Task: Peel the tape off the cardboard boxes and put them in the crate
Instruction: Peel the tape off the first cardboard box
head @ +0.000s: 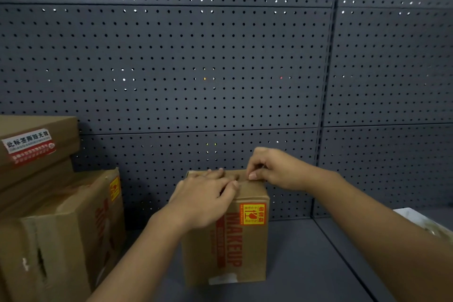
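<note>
Two hands were seen on the stiff, likely light box (241, 240): the left hand (203, 200) pressed flat, the tape (255, 178) pinched by the right hand (272, 169).

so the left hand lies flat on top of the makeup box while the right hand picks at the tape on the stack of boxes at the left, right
Not quite. The head view shows the right hand pinching at the tape on the top edge of the same makeup box, not on the stacked boxes at the left. The left hand does lie on top of it.
</note>
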`<state>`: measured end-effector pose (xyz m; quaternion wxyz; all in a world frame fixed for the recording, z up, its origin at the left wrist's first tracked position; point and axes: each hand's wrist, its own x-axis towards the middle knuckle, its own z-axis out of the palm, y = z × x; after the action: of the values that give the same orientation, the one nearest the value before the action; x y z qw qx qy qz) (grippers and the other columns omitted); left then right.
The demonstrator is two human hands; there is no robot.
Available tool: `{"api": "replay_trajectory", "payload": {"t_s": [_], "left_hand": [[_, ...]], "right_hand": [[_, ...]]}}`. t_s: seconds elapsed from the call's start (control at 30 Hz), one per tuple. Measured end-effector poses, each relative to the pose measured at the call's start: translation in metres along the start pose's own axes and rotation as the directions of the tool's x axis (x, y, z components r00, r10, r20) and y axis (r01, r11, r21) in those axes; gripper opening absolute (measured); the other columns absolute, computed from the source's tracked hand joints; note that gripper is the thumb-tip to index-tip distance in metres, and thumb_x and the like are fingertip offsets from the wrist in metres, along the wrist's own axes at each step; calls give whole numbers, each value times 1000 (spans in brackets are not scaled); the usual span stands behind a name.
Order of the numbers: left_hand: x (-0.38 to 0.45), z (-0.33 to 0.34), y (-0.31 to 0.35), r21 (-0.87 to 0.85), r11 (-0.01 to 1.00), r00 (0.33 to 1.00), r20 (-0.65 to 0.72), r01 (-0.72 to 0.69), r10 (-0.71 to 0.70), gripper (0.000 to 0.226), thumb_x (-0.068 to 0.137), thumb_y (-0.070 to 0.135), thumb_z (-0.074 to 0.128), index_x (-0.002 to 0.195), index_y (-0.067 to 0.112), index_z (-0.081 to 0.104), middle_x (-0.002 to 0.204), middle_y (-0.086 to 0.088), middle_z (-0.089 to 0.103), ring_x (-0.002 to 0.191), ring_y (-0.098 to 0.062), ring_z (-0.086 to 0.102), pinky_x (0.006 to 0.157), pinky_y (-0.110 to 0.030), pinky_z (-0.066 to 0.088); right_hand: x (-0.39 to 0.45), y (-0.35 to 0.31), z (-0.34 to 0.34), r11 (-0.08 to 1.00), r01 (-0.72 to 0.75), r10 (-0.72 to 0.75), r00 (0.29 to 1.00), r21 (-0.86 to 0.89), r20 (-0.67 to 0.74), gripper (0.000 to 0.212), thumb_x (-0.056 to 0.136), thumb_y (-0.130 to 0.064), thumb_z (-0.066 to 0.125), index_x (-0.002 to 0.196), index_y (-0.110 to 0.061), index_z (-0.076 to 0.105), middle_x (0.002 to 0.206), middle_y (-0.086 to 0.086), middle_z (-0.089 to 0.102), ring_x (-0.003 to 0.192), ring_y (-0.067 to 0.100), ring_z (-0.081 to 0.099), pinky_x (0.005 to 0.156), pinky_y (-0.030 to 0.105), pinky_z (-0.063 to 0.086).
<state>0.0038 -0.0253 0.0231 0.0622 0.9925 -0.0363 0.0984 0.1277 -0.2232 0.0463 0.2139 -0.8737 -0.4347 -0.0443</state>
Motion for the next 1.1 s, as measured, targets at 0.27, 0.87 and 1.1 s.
{"api": "replay_trajectory", "payload": {"t_s": [0.27, 0.87, 1.1], "left_hand": [[-1, -1, -3, 23, 1000, 999, 38, 2, -2, 53, 110, 55, 10, 162, 49, 20, 173, 11, 15, 159, -12, 15, 126, -41, 14], [14, -8, 10, 27, 999, 989, 146, -17, 13, 57, 107, 57, 14, 163, 47, 21, 167, -1, 30, 153, -28, 28, 122, -50, 24], [8, 8, 6, 130, 990, 992, 121, -58, 42, 115, 65, 107, 23, 163, 47, 11, 165, 0, 30, 153, -30, 28, 124, -57, 18]], "right_hand": [[-23, 5, 20, 999, -40, 47, 956, 29, -289, 17, 110, -27, 46, 98, -30, 57, 101, -11, 48, 88, 14, 55, 79, 40, 53], [-27, -7, 38, 414, -242, 584, 810, 877, -52, 19, 100, -1, 59, 117, -8, 62, 71, 8, 59, 63, 18, 57, 54, 29, 53], [-49, 7, 52, 436, -299, 636, 770, 849, -55, 9, 101, -4, 60, 108, -2, 66, 81, 14, 61, 75, 23, 63, 75, 46, 65]]}}
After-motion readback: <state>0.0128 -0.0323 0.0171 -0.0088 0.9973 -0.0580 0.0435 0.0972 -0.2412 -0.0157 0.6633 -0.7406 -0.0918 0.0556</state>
